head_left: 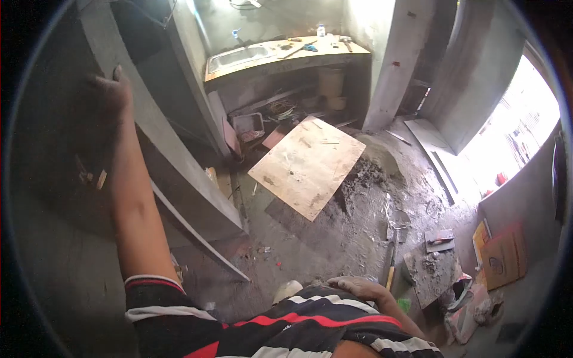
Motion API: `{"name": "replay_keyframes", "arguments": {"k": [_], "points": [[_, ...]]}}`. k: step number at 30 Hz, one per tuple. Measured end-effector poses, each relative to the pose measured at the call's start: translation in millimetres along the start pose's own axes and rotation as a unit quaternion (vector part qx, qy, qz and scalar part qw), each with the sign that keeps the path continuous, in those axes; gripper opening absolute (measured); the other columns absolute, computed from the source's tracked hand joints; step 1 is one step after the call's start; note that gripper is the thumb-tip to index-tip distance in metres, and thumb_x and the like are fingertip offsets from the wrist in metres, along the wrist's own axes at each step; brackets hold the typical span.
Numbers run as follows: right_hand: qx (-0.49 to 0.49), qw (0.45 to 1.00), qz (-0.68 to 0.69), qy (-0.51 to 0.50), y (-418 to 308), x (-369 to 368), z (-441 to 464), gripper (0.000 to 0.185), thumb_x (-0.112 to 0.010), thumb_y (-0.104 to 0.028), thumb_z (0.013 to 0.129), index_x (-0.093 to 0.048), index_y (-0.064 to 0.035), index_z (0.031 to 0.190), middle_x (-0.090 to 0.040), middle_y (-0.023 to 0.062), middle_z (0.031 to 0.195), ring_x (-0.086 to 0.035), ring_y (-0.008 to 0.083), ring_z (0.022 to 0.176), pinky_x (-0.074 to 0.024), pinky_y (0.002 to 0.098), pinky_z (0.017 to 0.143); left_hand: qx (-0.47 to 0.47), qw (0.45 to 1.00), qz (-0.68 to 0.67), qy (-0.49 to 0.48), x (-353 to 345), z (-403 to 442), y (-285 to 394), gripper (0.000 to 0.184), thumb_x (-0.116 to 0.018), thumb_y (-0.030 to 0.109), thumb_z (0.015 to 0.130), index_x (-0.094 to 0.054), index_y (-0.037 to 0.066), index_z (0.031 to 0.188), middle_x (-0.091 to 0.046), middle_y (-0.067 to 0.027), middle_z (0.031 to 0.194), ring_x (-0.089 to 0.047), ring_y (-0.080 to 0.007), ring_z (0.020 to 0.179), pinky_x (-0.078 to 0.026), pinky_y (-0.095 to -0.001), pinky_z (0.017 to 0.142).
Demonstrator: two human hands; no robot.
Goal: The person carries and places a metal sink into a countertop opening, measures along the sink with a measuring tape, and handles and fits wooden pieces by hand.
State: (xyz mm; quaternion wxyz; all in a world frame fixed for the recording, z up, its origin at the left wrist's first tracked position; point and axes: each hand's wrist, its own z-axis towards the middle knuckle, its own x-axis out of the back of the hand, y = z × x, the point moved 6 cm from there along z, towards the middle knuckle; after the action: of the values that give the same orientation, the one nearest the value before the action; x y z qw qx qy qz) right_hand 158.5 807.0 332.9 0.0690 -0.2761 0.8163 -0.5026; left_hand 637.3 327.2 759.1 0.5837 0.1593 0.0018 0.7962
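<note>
1. Head view: the person's left hand (113, 95) is raised on a straightened arm at the upper left, thumb up. It is dark and blurred there, so I cannot tell whether it grips, touches or only passes in front of the upright.
2. The right hand (358, 287) lies low, against the front of a black, white and red striped shirt (298, 325). Its fingers are loosely extended, pointing to the left of the view, and no tool shows in it.
3. Nearest the left hand is a tall, flat-faced, grey cement upright (170, 149). Its long axis slants from the top left down towards the middle of the floor, its lower end nearer the centre.
4. By its pose, this looks like a reach or a brace with the left arm. Holding on there would call for a steady stance and fingers closed around the upright's edge.
5. Below the arm, a long, thin, pale strip (230, 264) runs diagonally, its lower end towards the centre.
6. At the lower right, a shovel with a yellowish wooden handle (391, 277) has its blade pointing away from the person. Beside it, a flat, rectangular, grey hand float (440, 240) sits by a mortar-smeared board (427, 283).
7. Further out, a square, tan wooden sheet (298, 179) lies cornerwise over the wet grey floor. Beyond it stands a pale counter (360, 50) with a rectangular metal sink (239, 58).
</note>
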Motion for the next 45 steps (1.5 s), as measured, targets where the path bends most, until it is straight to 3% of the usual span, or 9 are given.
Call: {"name": "replay_keyframes", "arguments": {"k": [9, 13, 15, 18, 26, 29, 32, 34, 45], "points": [[0.003, 0.944, -0.306, -0.119, 28, -16, 71, 0.045, -0.040, -0.036, 0.106, -0.063, -0.0073, 0.131, -0.067, 0.0169, 0.127, -0.062, 0.0385, 0.118, -0.0476, 0.0431, 0.103, -0.034, 0.991, -0.067, 0.114, -28, -1, -16, 0.097, -0.062, 0.053, 0.096, -0.022, -0.012, 0.156, -0.042, -0.0381, 0.149, -0.048, -0.0539, 0.136, -0.043, -0.0607, 0.110], [0.050, 0.969, -0.228, -0.078, 23, -15, 71, 0.045, -0.042, -0.037, 0.104, -0.064, -0.0082, 0.130, -0.066, 0.0179, 0.131, -0.063, 0.0388, 0.119, -0.0474, 0.0444, 0.103, -0.038, 0.987, -0.015, 0.153, -15, -4, -8, 0.096, -0.064, 0.052, 0.095, -0.025, -0.012, 0.155, -0.044, -0.0377, 0.147, -0.049, -0.0562, 0.133, -0.045, -0.0608, 0.107], [0.165, 0.930, -0.320, -0.074, 39, -19, 74, 0.042, -0.042, -0.035, 0.105, -0.065, -0.0089, 0.129, -0.067, 0.0169, 0.128, -0.064, 0.0391, 0.114, -0.0496, 0.0449, 0.099, -0.015, 0.992, -0.072, 0.099, -9, -5, -7, 0.094, -0.065, 0.053, 0.094, -0.028, -0.012, 0.153, -0.046, -0.0370, 0.144, -0.051, -0.0560, 0.131, -0.046, -0.0613, 0.105], [0.028, 0.960, -0.259, -0.098, 7, -15, 72, 0.047, -0.042, -0.039, 0.105, -0.066, -0.0049, 0.127, -0.066, 0.0194, 0.130, -0.063, 0.0393, 0.119, -0.0486, 0.0449, 0.101, 0.000, 0.993, -0.098, 0.062, -38, 0, -18, 0.092, -0.066, 0.054, 0.093, -0.033, -0.011, 0.150, -0.049, -0.0357, 0.141, -0.053, -0.0557, 0.128, -0.047, -0.0619, 0.103], [0.001, 0.970, -0.226, -0.089, 13, -14, 85, 0.052, -0.044, -0.045, 0.104, -0.066, -0.0050, 0.128, -0.067, 0.0208, 0.128, -0.063, 0.0408, 0.118, -0.0475, 0.0452, 0.102, -0.048, 0.979, -0.030, 0.197, -28, -4, -15, 0.090, -0.067, 0.055, 0.093, -0.036, -0.009, 0.148, -0.054, -0.0360, 0.135, -0.059, -0.0522, 0.123, -0.048, -0.0609, 0.100], [-0.031, 0.974, -0.211, -0.077, 6, -11, 85, 0.050, -0.046, -0.044, 0.103, -0.066, -0.0071, 0.129, -0.068, 0.0199, 0.128, -0.064, 0.0408, 0.117, -0.0479, 0.0445, 0.102, -0.057, 0.980, 0.025, 0.191, -33, -5, -16, 0.098, -0.066, 0.056, 0.093, -0.027, -0.011, 0.153, -0.044, -0.0411, 0.146, -0.051, -0.0539, 0.133, -0.045, -0.0611, 0.106], [-0.033, 0.976, -0.205, -0.067, 19, -11, 89, 0.047, -0.047, -0.042, 0.103, -0.066, -0.0097, 0.130, -0.068, 0.0189, 0.127, -0.064, 0.0405, 0.117, -0.0485, 0.0437, 0.101, -0.017, 0.993, -0.087, 0.080, -50, 1, -25, 0.101, -0.066, 0.054, 0.094, -0.020, -0.010, 0.156, -0.038, -0.0426, 0.150, -0.045, -0.0558, 0.137, -0.042, -0.0612, 0.110], [-0.027, 0.976, -0.205, -0.065, 22, -9, 90, 0.047, -0.047, -0.042, 0.103, -0.066, -0.0098, 0.130, -0.068, 0.0189, 0.128, -0.064, 0.0404, 0.117, -0.0485, 0.0440, 0.102, -0.012, 0.972, -0.224, 0.074, -44, -1, -22, 0.104, -0.061, 0.058, 0.094, -0.017, -0.012, 0.158, -0.018, -0.0409, 0.162, -0.019, -0.0550, 0.152, -0.016, -0.0630, 0.123], [-0.016, 0.973, -0.221, -0.065, 24, -1, 82, 0.046, -0.046, -0.042, 0.103, -0.068, -0.0094, 0.126, -0.069, 0.0195, 0.125, -0.064, 0.0416, 0.115, -0.0486, 0.0456, 0.101, -0.015, 0.976, -0.207, 0.063, -59, 3, -27, 0.104, -0.061, 0.057, 0.095, -0.016, -0.013, 0.158, -0.018, -0.0413, 0.161, -0.019, -0.0558, 0.152, -0.018, -0.0622, 0.124]]}}
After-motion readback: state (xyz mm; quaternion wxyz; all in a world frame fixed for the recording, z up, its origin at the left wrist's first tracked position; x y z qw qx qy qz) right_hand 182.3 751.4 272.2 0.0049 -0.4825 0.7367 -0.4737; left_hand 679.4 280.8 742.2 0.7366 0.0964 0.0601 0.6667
